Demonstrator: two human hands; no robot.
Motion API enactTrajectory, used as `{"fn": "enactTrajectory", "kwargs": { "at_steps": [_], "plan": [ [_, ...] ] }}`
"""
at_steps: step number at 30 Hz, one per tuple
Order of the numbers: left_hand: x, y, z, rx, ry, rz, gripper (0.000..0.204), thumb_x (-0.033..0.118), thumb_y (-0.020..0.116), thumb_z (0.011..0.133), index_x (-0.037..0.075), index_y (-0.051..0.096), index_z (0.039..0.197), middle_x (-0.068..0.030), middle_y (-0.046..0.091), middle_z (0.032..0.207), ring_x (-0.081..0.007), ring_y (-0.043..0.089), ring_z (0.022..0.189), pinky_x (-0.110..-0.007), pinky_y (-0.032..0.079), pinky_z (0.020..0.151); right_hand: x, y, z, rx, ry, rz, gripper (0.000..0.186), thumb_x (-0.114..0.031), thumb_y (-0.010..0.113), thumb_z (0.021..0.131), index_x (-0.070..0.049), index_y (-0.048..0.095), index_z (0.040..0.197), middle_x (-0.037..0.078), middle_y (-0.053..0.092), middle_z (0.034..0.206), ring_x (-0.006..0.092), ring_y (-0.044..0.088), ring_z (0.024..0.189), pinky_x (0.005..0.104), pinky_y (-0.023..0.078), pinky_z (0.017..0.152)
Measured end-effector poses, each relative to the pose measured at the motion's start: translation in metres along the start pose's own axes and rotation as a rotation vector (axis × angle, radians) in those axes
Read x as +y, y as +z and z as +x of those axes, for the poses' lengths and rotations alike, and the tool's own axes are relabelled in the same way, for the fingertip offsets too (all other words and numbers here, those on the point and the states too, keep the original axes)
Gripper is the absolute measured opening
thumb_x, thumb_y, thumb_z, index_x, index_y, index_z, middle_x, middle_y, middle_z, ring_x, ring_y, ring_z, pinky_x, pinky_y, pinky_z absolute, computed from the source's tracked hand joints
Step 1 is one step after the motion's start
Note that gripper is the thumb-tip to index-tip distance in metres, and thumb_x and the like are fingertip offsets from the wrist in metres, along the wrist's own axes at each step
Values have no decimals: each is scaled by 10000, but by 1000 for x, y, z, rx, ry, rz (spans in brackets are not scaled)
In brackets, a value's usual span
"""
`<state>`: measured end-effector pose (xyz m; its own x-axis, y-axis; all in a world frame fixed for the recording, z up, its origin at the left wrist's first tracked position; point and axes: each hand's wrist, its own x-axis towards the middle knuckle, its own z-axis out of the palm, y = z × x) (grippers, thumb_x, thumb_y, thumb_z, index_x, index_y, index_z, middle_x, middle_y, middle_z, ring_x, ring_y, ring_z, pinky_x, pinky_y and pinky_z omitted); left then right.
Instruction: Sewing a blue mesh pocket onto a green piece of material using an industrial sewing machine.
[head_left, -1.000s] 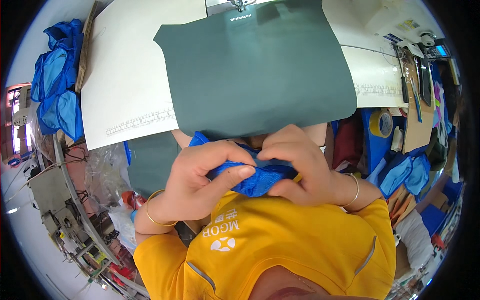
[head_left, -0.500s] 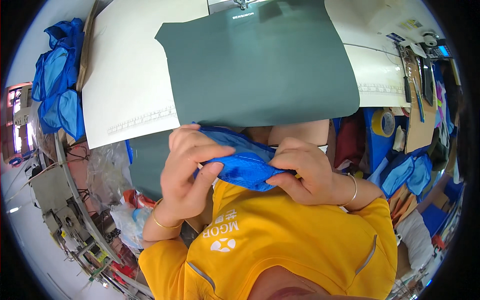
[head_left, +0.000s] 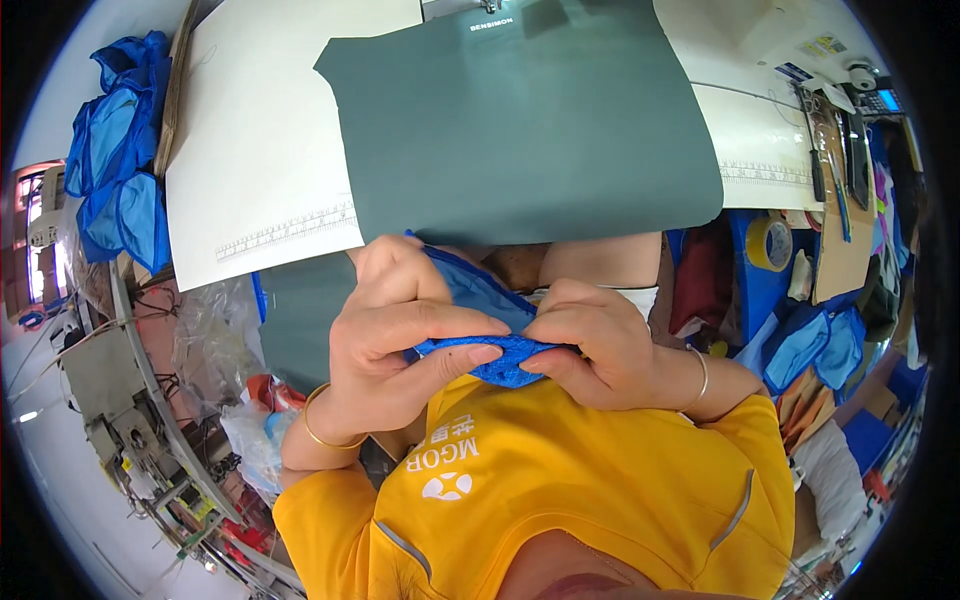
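Between my two hands is a blue fabric piece (head_left: pixel 512 362) with a stitched edge and a sheer mesh-like panel (head_left: pixel 465 282). My left hand (head_left: pixel 405 325) pinches its edge between thumb and index finger, the other fingers curled over the cloth. Close beside it, my right hand (head_left: pixel 592 345) grips the same edge with thumb and fingers. The fingertips of both hands nearly meet. Part of the cloth is hidden behind my left hand and below the table edge.
Ahead, a dark green sheet (head_left: pixel 530 130) covers part of the white table (head_left: pixel 255 150), whose front edge bears a printed ruler. Blue pouches (head_left: pixel 120 150) are piled at the far left. Yellow tape (head_left: pixel 768 243) and cardboard (head_left: pixel 838 265) sit at right. Machine parts (head_left: pixel 140 440) stand at left.
My left hand has slid right along the fabric edge toward my right hand. The cloth between them is now more bunched, with less of its blue face showing.
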<state>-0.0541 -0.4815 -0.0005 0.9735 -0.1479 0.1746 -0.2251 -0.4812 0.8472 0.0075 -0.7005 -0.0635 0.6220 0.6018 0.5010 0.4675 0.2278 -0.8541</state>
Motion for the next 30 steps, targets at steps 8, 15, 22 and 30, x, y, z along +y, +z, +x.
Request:
{"fn": "enactTrajectory", "kwargs": {
  "at_steps": [8, 15, 22, 30],
  "plan": [
    [7, 5, -4, 114, -19, 243, 212, 164, 844, 755, 123, 802, 959, -18, 678, 905, -216, 533, 895, -451, 363, 988, 4, -1, 1, 12, 0, 5, 239, -78, 793, 853, -23, 635, 1025, 109, 642, 825, 287, 587, 674, 365, 471, 572],
    [10, 12, -4, 137, -65, 11, 143, 148, 810, 803, 91, 757, 924, -13, 626, 844, -231, 534, 894, -528, 320, 1081, 5, 7, 1, 68, 10, 30, 231, -90, 809, 840, -27, 650, 996, 87, 629, 807, 279, 570, 668, 371, 465, 568],
    [6, 9, -3, 83, 13, 71, 155, 113, 818, 804, 78, 732, 928, -15, 632, 807, -223, 557, 911, -524, 307, 1104, 9, 12, 0, 75, -19, 39, 243, -93, 808, 842, -35, 644, 1011, 88, 634, 827, 281, 577, 670, 377, 468, 569],
    [9, 14, 1, 183, -204, -356, 32, 80, 685, 946, 57, 668, 959, -64, 746, 967, -196, 631, 949, -468, 324, 1117, 2, 7, 1, 94, 245, 231, 320, -138, 786, 907, -10, 591, 1125, 106, 651, 911, 202, 559, 649, 303, 465, 600]
  ]
}}
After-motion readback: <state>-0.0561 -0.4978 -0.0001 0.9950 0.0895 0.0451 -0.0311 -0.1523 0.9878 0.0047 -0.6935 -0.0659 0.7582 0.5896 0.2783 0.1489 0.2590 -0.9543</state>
